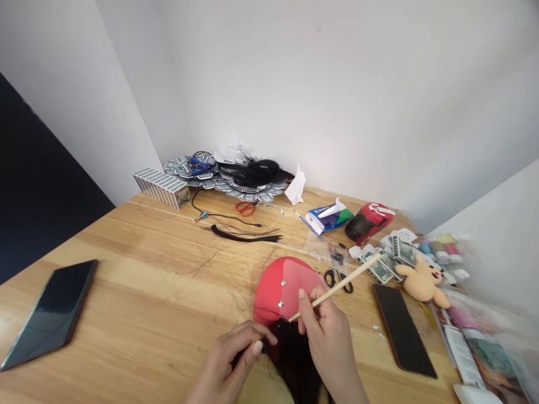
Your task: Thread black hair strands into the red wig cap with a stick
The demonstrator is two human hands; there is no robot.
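1. Head view: red dome (286,280), smooth and glossy with small silver studs (283,283), sits near the worktop's (147,280) near edge, right of centre.
2. Black hair (295,359), fine loose strands, hangs over the dome's near side, between the two hands.
3. Left hand (229,359): thumb and fingers pinched on the black hair, just left of the dome.
4. Right hand (332,331): fingers clamped round a thin wooden stick (345,280), which is round, pale and slanted up to the right; its low tip meets the dome at the hairline.
5. Small black-handled scissors (337,278) lie just right of the dome, under the stick.
6. Dark flat phone (403,328) lies right of the right hand, and a knitted yellow toy (421,280) sits beyond it.
7. Thin black hair bundle (246,237) and red-handled scissors (245,209) lie toward the far edge.
8. Second phone (53,311), glossy, lies by the left edge.
9. Striped card stack (161,188) stands at the far left corner.
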